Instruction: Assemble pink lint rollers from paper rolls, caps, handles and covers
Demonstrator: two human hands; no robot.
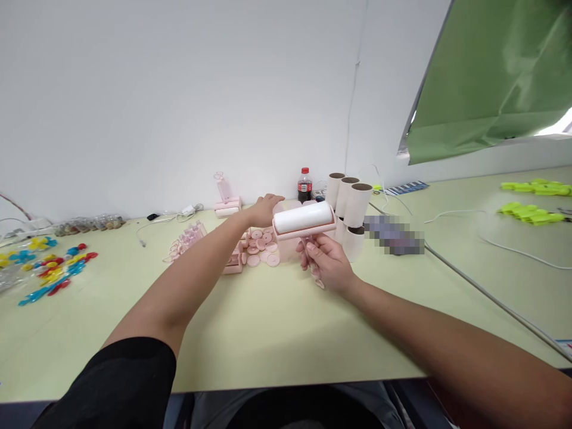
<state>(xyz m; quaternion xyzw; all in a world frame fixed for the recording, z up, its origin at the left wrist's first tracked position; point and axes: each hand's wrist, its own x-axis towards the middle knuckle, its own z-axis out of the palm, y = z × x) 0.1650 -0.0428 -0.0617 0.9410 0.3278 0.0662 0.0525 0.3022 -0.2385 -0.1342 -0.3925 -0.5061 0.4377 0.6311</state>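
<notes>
My right hand (328, 262) is closed around the clear pinkish handle of a lint roller (304, 218). The roller has a white paper roll in a pink frame and is held up above the table, slightly tilted. My left hand (267, 210) reaches across to the back, fingers stretched out near translucent pink covers (288, 206) partly hidden by the roller. Whether its fingertips touch a cover cannot be made out. Below that arm lie loose pink round caps (263, 243), pink roller frames (233, 264) and a heap of pink handles (190, 239).
Several white paper rolls (357, 205) stand stacked on the right. A cola bottle (304, 186) and an upright lint roller (227, 202) stand by the wall. Colourful plastic pieces (56, 268) lie left, yellow-green pieces (531, 211) far right. A cable (473, 283) crosses the table's right side.
</notes>
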